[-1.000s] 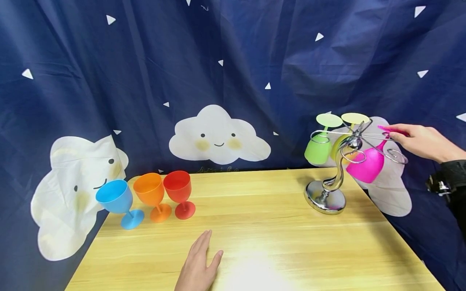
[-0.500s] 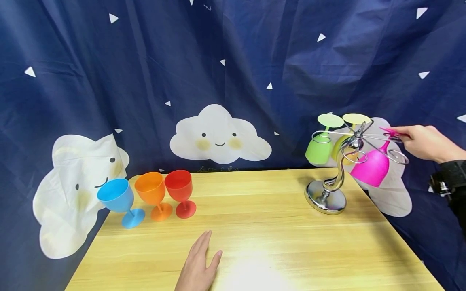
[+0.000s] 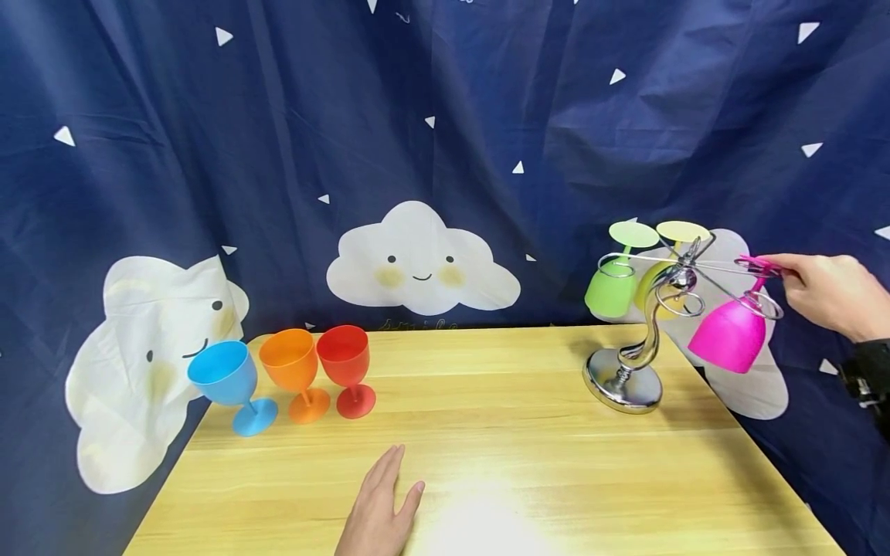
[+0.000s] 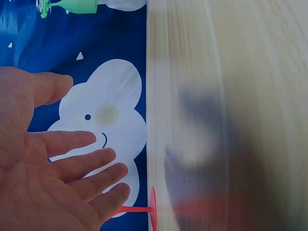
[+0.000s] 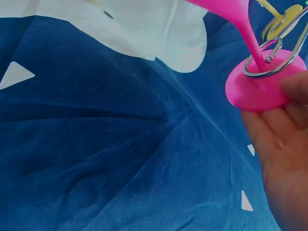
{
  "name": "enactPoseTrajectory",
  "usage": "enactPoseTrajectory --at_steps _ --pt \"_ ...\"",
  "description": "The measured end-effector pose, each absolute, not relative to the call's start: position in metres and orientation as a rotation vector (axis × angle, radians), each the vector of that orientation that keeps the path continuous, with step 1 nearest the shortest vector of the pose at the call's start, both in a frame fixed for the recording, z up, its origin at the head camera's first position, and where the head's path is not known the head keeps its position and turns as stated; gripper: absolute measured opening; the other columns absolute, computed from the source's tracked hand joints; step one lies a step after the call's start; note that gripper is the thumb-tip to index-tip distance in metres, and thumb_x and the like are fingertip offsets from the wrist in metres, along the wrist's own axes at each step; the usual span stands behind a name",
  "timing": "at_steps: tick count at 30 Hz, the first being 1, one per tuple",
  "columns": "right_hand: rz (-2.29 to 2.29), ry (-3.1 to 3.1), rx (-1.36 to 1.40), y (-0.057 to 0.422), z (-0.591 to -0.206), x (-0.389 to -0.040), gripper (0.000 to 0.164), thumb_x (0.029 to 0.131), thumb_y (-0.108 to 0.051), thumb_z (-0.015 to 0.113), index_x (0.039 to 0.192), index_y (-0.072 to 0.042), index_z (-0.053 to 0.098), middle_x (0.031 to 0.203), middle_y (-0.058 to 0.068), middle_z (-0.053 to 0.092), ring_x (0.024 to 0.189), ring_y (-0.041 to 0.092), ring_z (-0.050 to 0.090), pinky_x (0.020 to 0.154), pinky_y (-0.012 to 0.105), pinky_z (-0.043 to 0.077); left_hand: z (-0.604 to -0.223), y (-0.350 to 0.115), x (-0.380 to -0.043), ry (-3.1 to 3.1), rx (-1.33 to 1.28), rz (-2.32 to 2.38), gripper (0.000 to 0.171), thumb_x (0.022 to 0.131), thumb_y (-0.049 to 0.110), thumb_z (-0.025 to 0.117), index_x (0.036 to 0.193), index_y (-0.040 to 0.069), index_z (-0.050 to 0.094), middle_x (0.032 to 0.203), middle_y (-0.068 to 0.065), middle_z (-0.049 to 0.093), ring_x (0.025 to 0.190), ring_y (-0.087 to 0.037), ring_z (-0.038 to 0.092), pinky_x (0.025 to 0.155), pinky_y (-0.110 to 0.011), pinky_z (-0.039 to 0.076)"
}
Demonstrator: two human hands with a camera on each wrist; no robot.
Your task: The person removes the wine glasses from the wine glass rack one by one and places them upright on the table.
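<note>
A pink goblet hangs upside down at the right of a chrome glass rack. My right hand pinches its round foot between thumb and fingers. In the right wrist view the goblet's stem passes through a wire loop of the rack, with the foot against the loop. A green goblet and a yellow goblet also hang inverted from the rack. My left hand is held over the front of the table, fingers straight and holding nothing.
Blue, orange and red goblets stand upright in a row at the table's left back. The wooden table ends at a dark blue curtain with cloud prints. The rack's round base sits near the right edge.
My right hand has moved the pink goblet outward to the right and down, bringing its stem from between the wires to the loop at the arm's end. The left hand stays put.
</note>
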State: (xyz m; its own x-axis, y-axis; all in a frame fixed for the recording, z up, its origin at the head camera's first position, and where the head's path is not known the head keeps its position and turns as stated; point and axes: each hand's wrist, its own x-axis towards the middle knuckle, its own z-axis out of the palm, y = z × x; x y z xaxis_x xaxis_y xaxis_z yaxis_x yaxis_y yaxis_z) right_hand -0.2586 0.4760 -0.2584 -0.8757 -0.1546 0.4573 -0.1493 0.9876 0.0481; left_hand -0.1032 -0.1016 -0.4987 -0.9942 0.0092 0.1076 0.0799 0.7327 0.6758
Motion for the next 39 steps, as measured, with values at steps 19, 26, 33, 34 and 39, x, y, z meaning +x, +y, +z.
enactPoseTrajectory --at_steps 19,26,33,34,39 --pt "-0.019 -2.610 0.294 0.444 -0.244 -0.275 0.042 0.095 0.005 0.044 0.131 0.006 0.065 0.058 0.001 0.035 0.050 0.016 0.029 0.049 0.026 0.022 -0.497 -0.101 -0.102 -2.842 -0.066 -1.128 0.065 0.099 0.035 0.069 0.153 0.004 0.048 0.158 -0.018 0.050 0.146 -0.042 0.047 0.115 -0.064 0.045" --pt "0.028 -2.646 0.222 0.456 -0.246 -0.287 0.043 0.092 0.004 0.044 0.129 0.007 0.065 0.057 0.004 0.036 0.054 0.023 0.035 0.052 0.031 0.026 -0.499 -0.098 -0.102 -2.840 -0.057 -1.153 0.066 0.099 0.036 0.069 0.154 0.005 0.048 0.158 -0.017 0.050 0.146 -0.041 0.047 0.115 -0.064 0.045" --pt "0.137 -2.676 -0.051 0.476 -0.252 -0.284 0.044 0.090 0.000 0.038 0.126 0.012 0.061 0.072 0.027 0.052 0.062 0.036 0.042 0.053 0.037 0.027 -0.501 -0.094 -0.102 -2.828 -0.108 -1.145 0.066 0.099 0.036 0.069 0.153 0.004 0.048 0.157 -0.017 0.051 0.145 -0.041 0.048 0.115 -0.063 0.045" --pt "0.145 -2.666 -0.081 0.479 -0.254 -0.282 0.044 0.089 0.000 0.038 0.124 0.012 0.061 0.076 0.031 0.055 0.063 0.038 0.043 0.053 0.038 0.028 -0.501 -0.093 -0.102 -2.824 -0.114 -1.140 0.066 0.099 0.036 0.069 0.153 0.004 0.048 0.156 -0.017 0.052 0.145 -0.041 0.049 0.115 -0.063 0.046" --pt "0.218 -2.517 -0.063 0.487 -0.269 -0.273 0.042 0.081 0.003 0.038 0.113 0.016 0.063 0.092 0.044 0.059 0.054 0.036 0.042 0.048 0.037 0.026 -0.501 -0.092 -0.103 -2.810 -0.125 -1.106 0.064 0.098 0.033 0.070 0.151 0.002 0.051 0.154 -0.018 0.054 0.143 -0.039 0.051 0.115 -0.060 0.046"
